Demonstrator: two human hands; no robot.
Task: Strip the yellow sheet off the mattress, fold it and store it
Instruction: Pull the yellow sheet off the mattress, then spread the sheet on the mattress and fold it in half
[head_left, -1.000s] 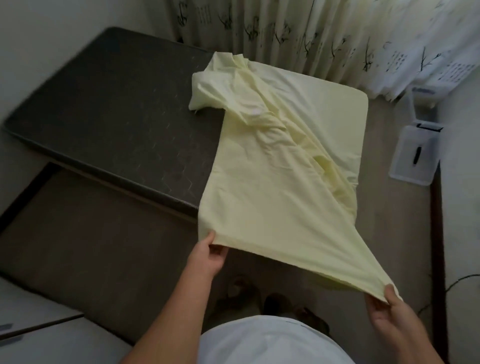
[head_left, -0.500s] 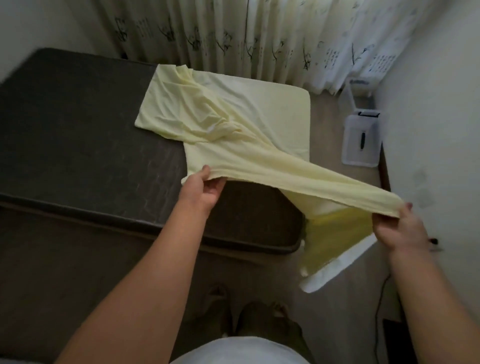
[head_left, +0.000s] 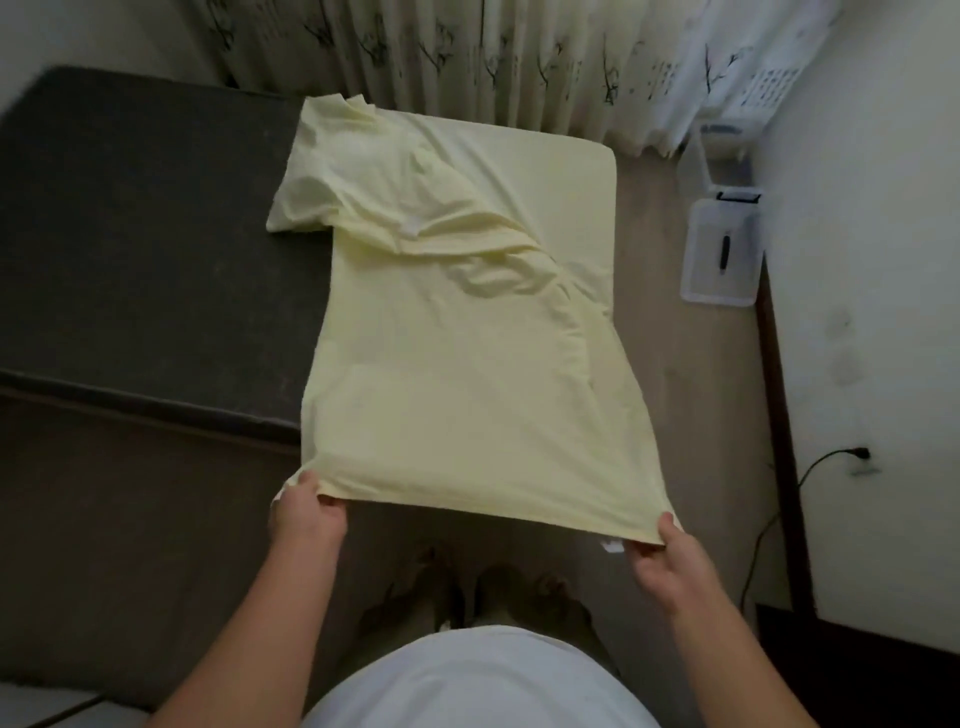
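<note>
Your left hand (head_left: 306, 512) and right hand (head_left: 670, 561), well apart, each pinch a near corner of the yellow sheet (head_left: 457, 395), which stretches from them over the right end of the dark mattress (head_left: 145, 249). A small white tag (head_left: 613, 546) hangs by your right hand; its print, like the marks on the curtain (head_left: 467, 57), is unreadable.
</note>
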